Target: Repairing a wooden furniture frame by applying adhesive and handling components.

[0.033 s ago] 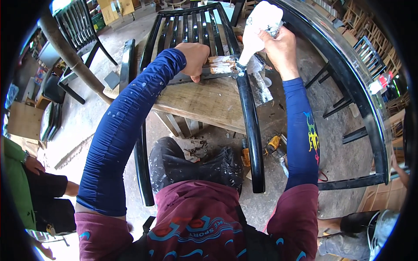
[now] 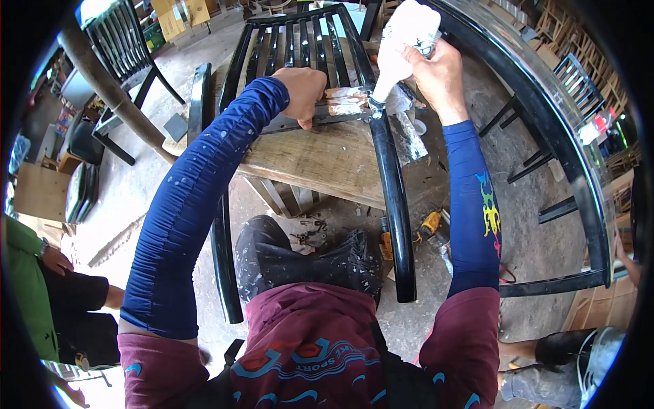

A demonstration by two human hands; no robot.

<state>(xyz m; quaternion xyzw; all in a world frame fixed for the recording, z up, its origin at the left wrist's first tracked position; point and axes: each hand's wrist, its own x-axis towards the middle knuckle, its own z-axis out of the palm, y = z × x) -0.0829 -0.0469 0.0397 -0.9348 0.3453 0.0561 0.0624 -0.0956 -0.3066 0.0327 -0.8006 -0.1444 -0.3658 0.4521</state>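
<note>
My right hand [image 2: 439,78] grips a white squeeze bottle [image 2: 409,34], tipped upside down. The bottle's narrow nozzle points down at the joint where a chair's front rail meets its leg [image 2: 392,184]. My left hand [image 2: 302,95] is closed over the chair's rail [image 2: 279,123], with the fingertips partly hidden. The black wooden chair [image 2: 293,42] lies on a wooden bench [image 2: 306,158], its slatted back at the far side and its legs toward me. Beside my left hand, bare wood with whitish smears [image 2: 346,101] shows at the rail.
A large black frame [image 2: 569,129] curves along the right. Yellow power tools [image 2: 430,223] lie on the floor beneath the bench. Another black chair [image 2: 122,51] stands far left. One person in green [image 2: 30,286] is at the left; another person's legs [image 2: 545,375] show lower right.
</note>
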